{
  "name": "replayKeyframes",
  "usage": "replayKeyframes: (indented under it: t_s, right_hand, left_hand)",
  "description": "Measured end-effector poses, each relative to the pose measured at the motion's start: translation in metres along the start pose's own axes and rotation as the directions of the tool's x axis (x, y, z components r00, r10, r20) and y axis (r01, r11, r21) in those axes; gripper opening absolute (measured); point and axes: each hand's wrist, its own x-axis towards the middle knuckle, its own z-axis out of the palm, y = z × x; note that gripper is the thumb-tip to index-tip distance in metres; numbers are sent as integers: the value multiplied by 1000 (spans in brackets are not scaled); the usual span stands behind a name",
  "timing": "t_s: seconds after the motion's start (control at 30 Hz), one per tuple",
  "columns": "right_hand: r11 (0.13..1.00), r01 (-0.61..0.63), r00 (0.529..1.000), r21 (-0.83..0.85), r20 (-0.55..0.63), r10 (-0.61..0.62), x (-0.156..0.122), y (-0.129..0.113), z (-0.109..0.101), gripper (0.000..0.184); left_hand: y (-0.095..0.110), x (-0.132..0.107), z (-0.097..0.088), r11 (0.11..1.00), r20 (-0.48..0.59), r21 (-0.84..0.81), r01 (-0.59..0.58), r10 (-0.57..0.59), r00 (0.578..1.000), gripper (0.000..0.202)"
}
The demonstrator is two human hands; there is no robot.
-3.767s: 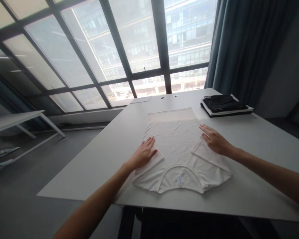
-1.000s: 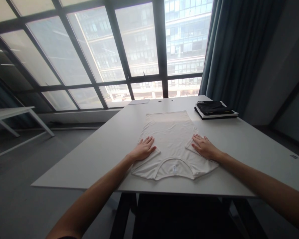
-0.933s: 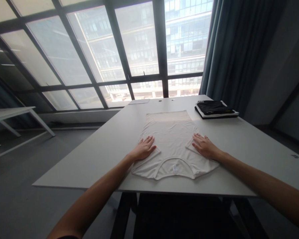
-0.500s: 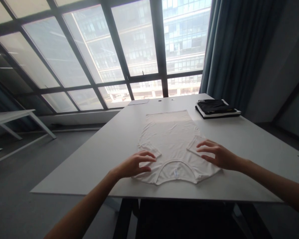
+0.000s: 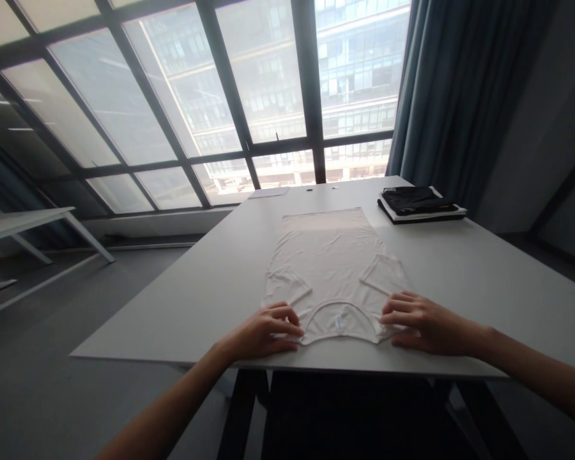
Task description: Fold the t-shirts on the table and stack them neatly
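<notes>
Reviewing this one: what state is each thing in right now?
White short-sleeved cloth T-shirt: spread flat, slightly wrinkled, sleeves turned inward.
Left hand: fingers bent at the shirt's near edge, grip unclear.
Right hand: fingers bent at the same edge, grip unclear.
Black-and-white rectangular cloth stack: folded, piled.
Blue-grey cloth curtain: hanging in folds.

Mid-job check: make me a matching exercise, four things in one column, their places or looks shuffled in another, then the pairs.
1. T-shirt
2. Stack of folded clothes
3. Left hand
4. Curtain

A. blue-grey, hanging
B. beside the neckline
C. black on top, white beneath
D. white, laid flat on the table

Pairs: 1-D, 2-C, 3-B, 4-A
</notes>
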Motion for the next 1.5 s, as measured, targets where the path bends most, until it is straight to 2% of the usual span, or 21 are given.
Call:
replayKeyframes:
  t_s: [0.2, 0.43, 0.6, 0.73, 0.87, 1.0, 1.1, 1.2, 1.27, 1.33, 1.4, 1.43, 1.5]
  right_hand:
    - [994, 36, 998, -100, -50, -41, -1, -3, 11, 15]
    - [998, 16, 987, -55, -158, -24, 3, -5, 7, 20]
    - [993, -83, 969, 89, -227, 101, 11, 2, -6, 17]
    - [944, -193, 945, 268, -208, 253, 31, 14, -22, 22]
    - [866, -325, 913, 381, -114, 393, 61, 47, -39, 31]
    - [817, -394, 886, 422, -63, 459, 94, 99, -53, 38]
    - [795, -452, 870, 404, 4, 493, 119, 142, -58, 38]
    - [764, -538, 838, 355, 131, 530, 141, 181, -53, 35]
    - [744, -605, 796, 283, 191, 575, 154, 199, -44, 32]
    - [723, -660, 751, 205, 212, 625, 163, 212, -33, 27]
    - [708, -687, 726, 165, 214, 654, 168, 218, -24, 22]
    - [706, -689, 723, 162, 211, 658, 168, 219, -22, 21]
    - [714, -684, 729, 148, 168, 663, 163, 221, -21, 20]
  left_hand:
    - [-6, -2, 8, 999, -81, 40, -29, 33, 996, 20]
    - [-1, 4, 0, 1000, -159, 13, -17, 19, 987, 22]
    - [-9, 20, -18, 990, -181, -107, 92, -111, 977, 26]
    - [-32, 46, -46, 954, -112, -231, 191, -221, 969, 32]
    - [-64, 77, -74, 851, -31, -411, 326, -371, 928, 43]
    - [-97, 107, -96, 709, 83, -520, 477, -514, 854, 51]
    - [-124, 130, -107, 665, 119, -527, 529, -559, 820, 54]
    - [-154, 151, -112, 642, 165, -507, 576, -583, 796, 56]
    - [-173, 163, -111, 622, 230, -472, 625, -598, 768, 56]
    - [-188, 172, -108, 598, 296, -430, 677, -615, 731, 54]
    - [-199, 175, -105, 577, 350, -402, 711, -621, 701, 53]
    - [-203, 174, -105, 577, 363, -401, 711, -613, 702, 54]
    - [-208, 168, -107, 611, 332, -405, 680, -595, 732, 60]
